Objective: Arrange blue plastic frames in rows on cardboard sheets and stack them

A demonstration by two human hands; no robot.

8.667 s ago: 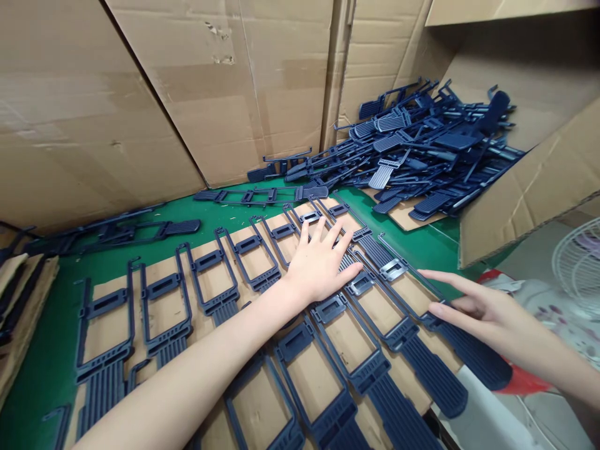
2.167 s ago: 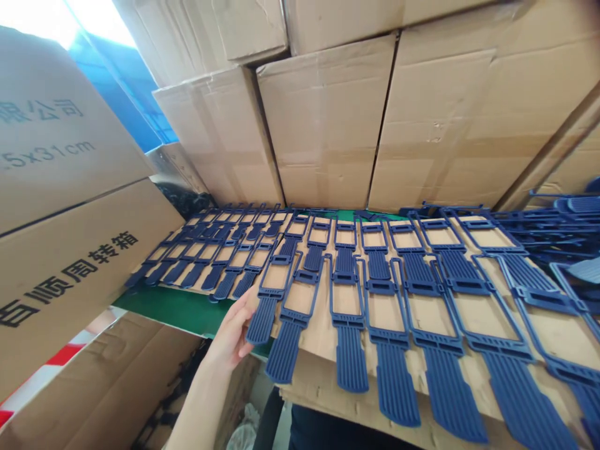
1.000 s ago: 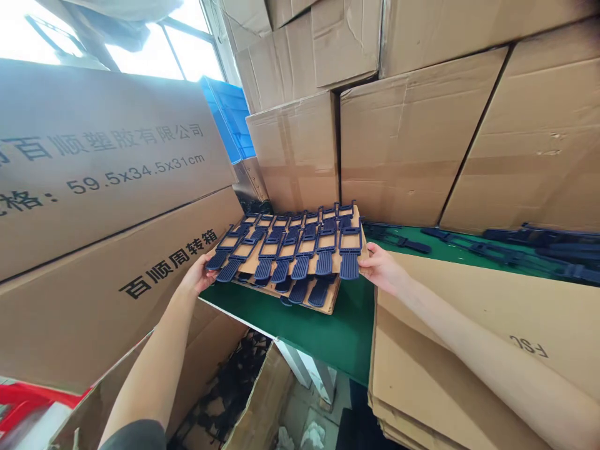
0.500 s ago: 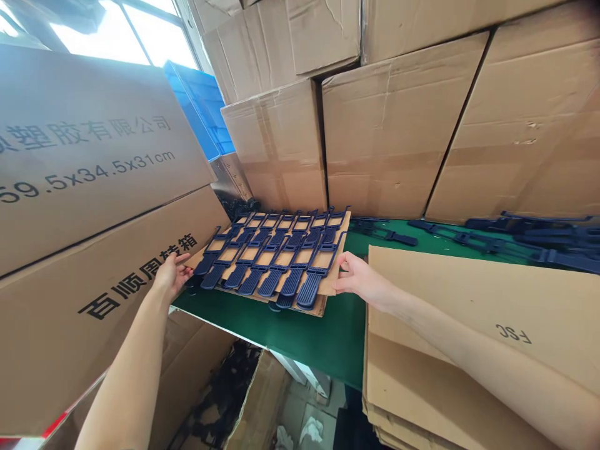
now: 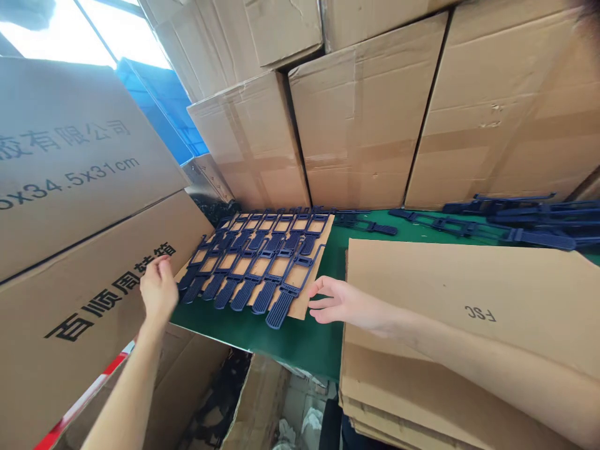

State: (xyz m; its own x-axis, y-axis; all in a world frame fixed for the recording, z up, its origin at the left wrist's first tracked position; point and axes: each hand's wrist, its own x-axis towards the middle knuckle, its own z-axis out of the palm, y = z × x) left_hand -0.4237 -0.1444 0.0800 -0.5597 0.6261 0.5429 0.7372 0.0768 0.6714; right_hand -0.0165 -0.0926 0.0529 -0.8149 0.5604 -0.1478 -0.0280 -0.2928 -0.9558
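A stack of flat brown cardboard sheets covers the green table's near right part. The right hand has thumb and fingers apart, beside the right edge of a brown cardboard sheet bearing two rows of dark-blue plastic frames with ribbed paddles, toward the table's left end. The left hand is near its left edge, fingers curled; whether they grip cannot be told. Brown cardboard boxes stand along the table's far edge.

We observed a window admitting bright light at the upper left. We noted stacked cardboard boxes behind a green tabletop, and pale floor tiles below.
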